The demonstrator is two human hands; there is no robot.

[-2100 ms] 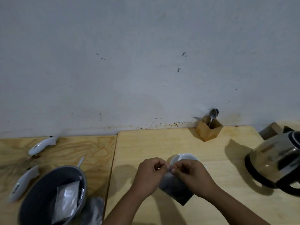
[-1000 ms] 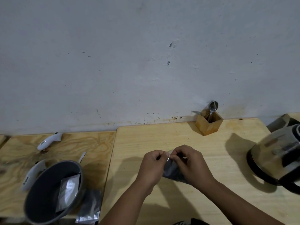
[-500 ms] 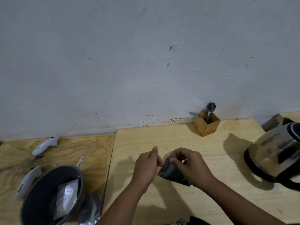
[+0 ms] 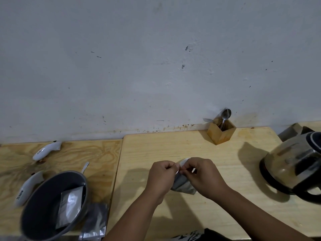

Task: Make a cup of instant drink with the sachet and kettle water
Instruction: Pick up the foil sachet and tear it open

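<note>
My left hand (image 4: 161, 178) and my right hand (image 4: 203, 176) meet above the light wooden table (image 4: 225, 171), both pinching the top edge of a silvery grey sachet (image 4: 184, 186) that hangs between them. A sliver of white cup rim (image 4: 184, 160) shows just behind my fingers; the rest of the cup is hidden by my hands. The steel and black kettle (image 4: 295, 164) stands at the right edge of the table, its handle toward me.
A wooden cutlery holder (image 4: 221, 132) with a spoon and fork stands by the wall. On the left plywood board sits a dark bowl (image 4: 43, 206) holding a foil sachet (image 4: 70, 206), another foil packet (image 4: 94, 221) beside it, and two white handled tools (image 4: 46, 150).
My left hand let go of the sachet half a second ago and has now closed on its top edge again beside the right hand. The view shifted slightly.
</note>
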